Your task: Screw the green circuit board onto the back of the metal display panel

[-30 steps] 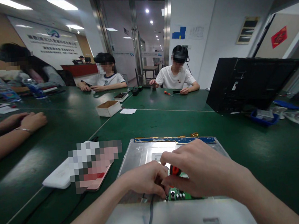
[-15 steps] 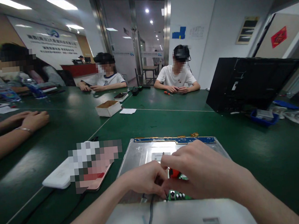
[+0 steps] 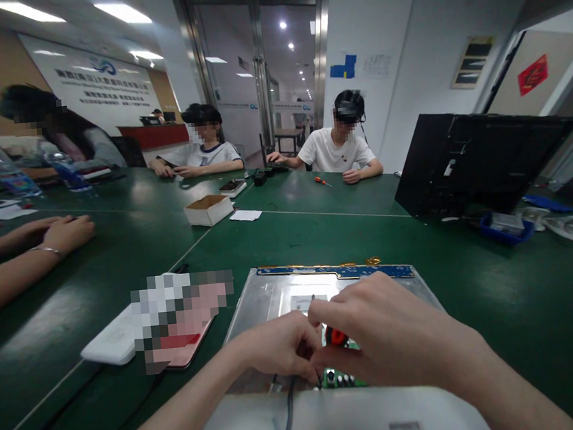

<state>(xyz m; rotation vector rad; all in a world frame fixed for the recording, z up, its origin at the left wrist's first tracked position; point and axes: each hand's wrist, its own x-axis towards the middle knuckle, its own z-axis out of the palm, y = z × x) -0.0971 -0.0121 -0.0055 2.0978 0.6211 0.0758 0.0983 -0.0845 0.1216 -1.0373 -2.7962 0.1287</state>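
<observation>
My right hand (image 3: 391, 326) is curled around a screwdriver (image 3: 336, 336) with a red and black handle. A thin dark tip pokes up past its index finger. My left hand (image 3: 290, 345) has its fingers pinched together, almost touching the right thumb, at the edge of a green circuit board (image 3: 348, 377). Whatever those fingers grip is hidden. The board sits on a silver metal panel (image 3: 255, 311) with a blue circuit strip (image 3: 296, 272) along its far edge. A dark cable (image 3: 289, 415) runs over the whitish casing (image 3: 354, 410) nearest me.
To the left lie a white device (image 3: 111, 341) and a pink phone (image 3: 192, 347), both partly pixelated. Farther off stand a small open box (image 3: 209, 212) and a black monitor (image 3: 477, 158). A blue tray (image 3: 506, 229) holds parts. Another person's hands (image 3: 67, 234) rest at left; others sit opposite.
My hands stay in nearly the same place, with the screwdriver handle turned slightly. Across the table, a person in white has moved one hand leftward to a dark object, leaving a screwdriver on the table.
</observation>
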